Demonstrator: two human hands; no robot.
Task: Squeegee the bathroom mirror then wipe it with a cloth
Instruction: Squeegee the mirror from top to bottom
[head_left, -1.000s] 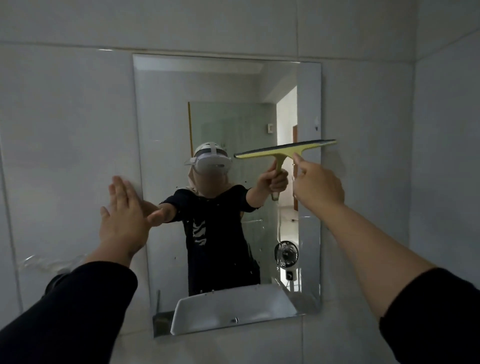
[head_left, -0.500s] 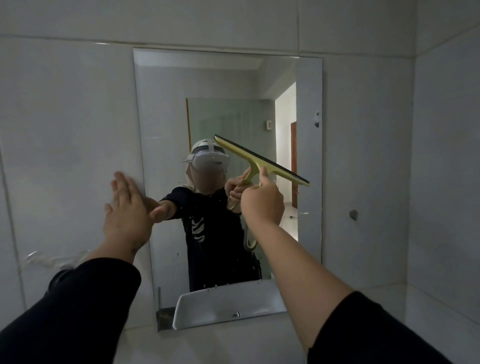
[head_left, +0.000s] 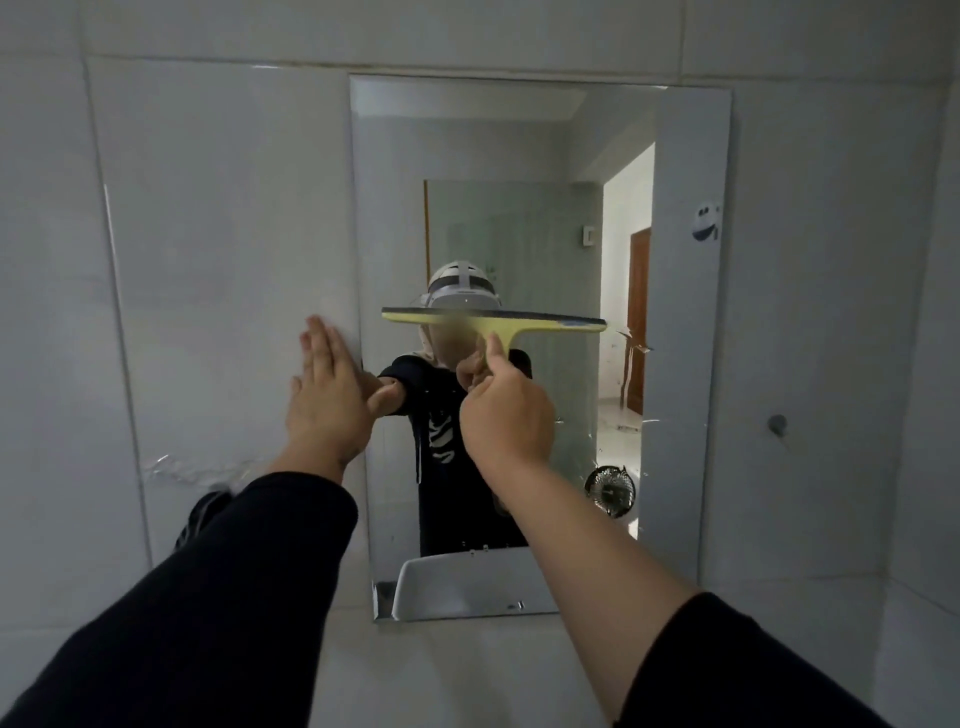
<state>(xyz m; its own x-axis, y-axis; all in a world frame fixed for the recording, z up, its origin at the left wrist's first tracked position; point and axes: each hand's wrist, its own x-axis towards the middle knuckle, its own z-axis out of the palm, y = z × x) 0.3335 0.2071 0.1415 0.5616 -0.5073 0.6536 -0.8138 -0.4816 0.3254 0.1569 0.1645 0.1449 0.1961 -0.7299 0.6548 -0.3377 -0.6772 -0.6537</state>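
Note:
A tall frameless mirror (head_left: 675, 364) hangs on the grey tiled wall ahead. My right hand (head_left: 506, 415) grips the handle of a yellow squeegee (head_left: 545, 322), whose blade lies level across the middle of the glass. My left hand (head_left: 327, 400) is flat and open against the tile at the mirror's left edge, fingers up. No cloth is in view.
A small sticker (head_left: 706, 221) sits on the mirror's upper right. A wall hook (head_left: 777, 425) sticks out to the right of the mirror. The glass reflects a white basin (head_left: 452, 582) and a small fan (head_left: 610, 488). A corner wall closes in at far right.
My right hand carried the squeegee from the mirror's right edge to its middle; the blade went from tilted to level. The view shifted left. My left hand stayed on the wall.

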